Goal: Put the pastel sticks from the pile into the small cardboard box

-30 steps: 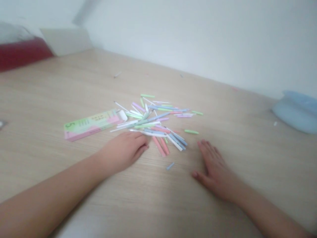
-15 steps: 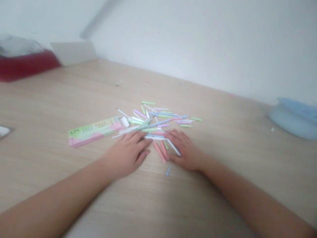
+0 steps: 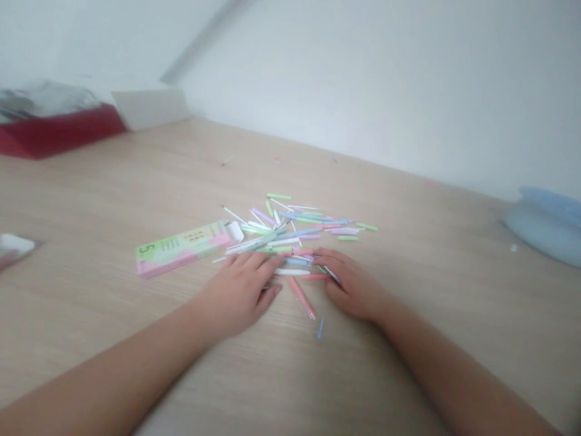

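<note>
A loose heap of pastel pen parts (image 3: 290, 233), with slim barrels, caps and thin white refills in pink, green, blue, purple and white, lies on the wooden table (image 3: 254, 375). My left hand (image 3: 242, 290) rests palm down at the heap's near left edge, fingers stretched out over some pieces and thumb apart. Across from it, my right hand (image 3: 354, 284) lies on the near right edge, its fingers extended over a white piece and the end of a red one. A pink barrel (image 3: 302, 298) and a small blue piece (image 3: 320, 328) lie between and below the hands.
A green and pink carton (image 3: 181, 249) with an open end lies left of the heap. Another carton (image 3: 16, 248) is cut off at the left edge. A red box (image 3: 68, 130) stands at the back left, and a light-blue pouch-like object (image 3: 540, 227) sits at the right near the wall.
My right hand's fingers have drawn closer together over the pieces. One red piece near it has swung from slanting to nearly level. The view has shifted slightly.
</note>
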A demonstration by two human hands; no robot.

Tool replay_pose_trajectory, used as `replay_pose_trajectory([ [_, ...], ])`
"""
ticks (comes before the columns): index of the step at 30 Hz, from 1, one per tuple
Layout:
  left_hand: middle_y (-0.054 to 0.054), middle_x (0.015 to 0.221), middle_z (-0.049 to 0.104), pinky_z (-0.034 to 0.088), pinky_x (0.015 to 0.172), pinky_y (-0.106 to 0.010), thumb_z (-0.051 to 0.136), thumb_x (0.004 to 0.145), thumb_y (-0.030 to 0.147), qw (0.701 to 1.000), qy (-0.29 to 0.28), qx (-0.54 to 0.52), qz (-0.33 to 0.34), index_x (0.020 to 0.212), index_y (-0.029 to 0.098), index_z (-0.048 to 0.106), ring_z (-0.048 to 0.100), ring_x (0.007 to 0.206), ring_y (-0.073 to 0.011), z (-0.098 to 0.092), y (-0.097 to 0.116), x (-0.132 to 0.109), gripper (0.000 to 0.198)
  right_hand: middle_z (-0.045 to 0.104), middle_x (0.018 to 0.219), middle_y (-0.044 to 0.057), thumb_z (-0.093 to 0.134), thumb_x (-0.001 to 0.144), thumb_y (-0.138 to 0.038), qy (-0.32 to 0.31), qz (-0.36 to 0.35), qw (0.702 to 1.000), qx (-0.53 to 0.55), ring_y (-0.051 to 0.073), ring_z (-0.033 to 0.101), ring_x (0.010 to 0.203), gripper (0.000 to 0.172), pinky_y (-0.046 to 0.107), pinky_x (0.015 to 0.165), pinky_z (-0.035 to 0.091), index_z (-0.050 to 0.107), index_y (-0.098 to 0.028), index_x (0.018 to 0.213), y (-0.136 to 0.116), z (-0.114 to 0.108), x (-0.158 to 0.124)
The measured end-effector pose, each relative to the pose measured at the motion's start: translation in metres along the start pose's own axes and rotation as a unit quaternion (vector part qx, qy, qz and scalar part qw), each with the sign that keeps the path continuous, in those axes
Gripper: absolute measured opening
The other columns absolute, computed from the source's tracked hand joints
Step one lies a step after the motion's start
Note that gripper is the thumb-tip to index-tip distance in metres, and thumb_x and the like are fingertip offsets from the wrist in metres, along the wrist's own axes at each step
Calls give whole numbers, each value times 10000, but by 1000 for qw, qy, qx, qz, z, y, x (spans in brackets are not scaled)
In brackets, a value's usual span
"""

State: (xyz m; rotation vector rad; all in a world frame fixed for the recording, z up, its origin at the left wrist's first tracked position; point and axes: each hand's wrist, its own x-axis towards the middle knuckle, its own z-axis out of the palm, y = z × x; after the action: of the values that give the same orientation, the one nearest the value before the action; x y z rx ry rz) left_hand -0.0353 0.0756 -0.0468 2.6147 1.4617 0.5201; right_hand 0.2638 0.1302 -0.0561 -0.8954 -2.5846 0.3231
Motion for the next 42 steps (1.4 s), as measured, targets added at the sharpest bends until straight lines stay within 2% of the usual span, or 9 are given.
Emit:
replay_pose_trajectory([
  [8,-90,1178,632,472,1018,-520,454,1070,343,999,-28,-22,7,1262,268,653,596,1140,-300,-4,1,2,287,577,1510,125,469,949,-103,16,43,999,-14,289,497,1443,521,578,1232,388,570,-240,1441,7,4,17],
  [12,-81,1160,626,470,1005,-521,468,1062,333,999,-28,-21,8,1221,267,658,586,1133,-303,-4,2,2,257,535,1544,157,463,1015,-189,32,52,998,-6,300,448,1481,495,601,1241,345,519,-226,1506,12,8,45],
  [15,-81,1161,620,467,1005,-516,464,1064,336,999,-28,-19,12,1182,256,660,580,1124,-299,-4,2,1,242,478,1601,167,513,1041,-295,11,39,999,-9,338,408,1510,474,635,1237,315,538,-231,1511,14,12,74],
  [18,-82,1168,616,462,1010,-514,464,1067,345,999,-27,-16,14,1184,249,648,575,1124,-298,-3,2,1,238,512,1584,135,584,1021,-313,-34,-11,999,-2,332,440,1488,349,593,1235,329,673,-242,1350,11,13,96],
  [21,-83,1177,612,454,1023,-507,461,1070,350,1000,-23,-13,11,1164,241,641,568,1140,-297,-2,2,1,231,545,1545,133,609,1007,-290,-59,-54,997,6,305,488,1443,194,522,1218,371,731,-217,1138,8,9,102],
  [25,-82,1175,611,450,1032,-501,467,1070,352,1000,-21,-12,6,1170,245,640,569,1147,-295,-2,2,1,227,586,1470,154,599,1009,-304,-63,-69,996,6,316,546,1363,148,531,1166,420,709,-206,1009,12,-4,85],
  [34,-82,1201,617,453,1031,-503,456,1076,359,1000,-19,-13,10,1235,261,633,578,1169,-297,-1,1,0,258,593,1463,173,585,932,-196,-68,-80,992,-67,343,515,1412,131,575,1163,430,699,-209,994,25,-24,37],
  [38,-86,1189,623,449,1046,-505,449,1078,358,1000,-18,-15,12,1220,259,643,586,1165,-293,0,0,1,261,562,1526,173,574,980,-266,-35,-40,996,-74,350,465,1472,279,609,1213,372,707,-214,1220,0,-32,14],
  [42,-84,1216,621,444,1064,-498,463,1074,356,1000,-19,-17,13,1228,261,641,582,1181,-289,1,-1,1,254,344,1719,87,614,1005,-463,-95,73,990,-80,371,232,1609,650,666,1279,238,424,-319,1610,-51,-31,-41],
])
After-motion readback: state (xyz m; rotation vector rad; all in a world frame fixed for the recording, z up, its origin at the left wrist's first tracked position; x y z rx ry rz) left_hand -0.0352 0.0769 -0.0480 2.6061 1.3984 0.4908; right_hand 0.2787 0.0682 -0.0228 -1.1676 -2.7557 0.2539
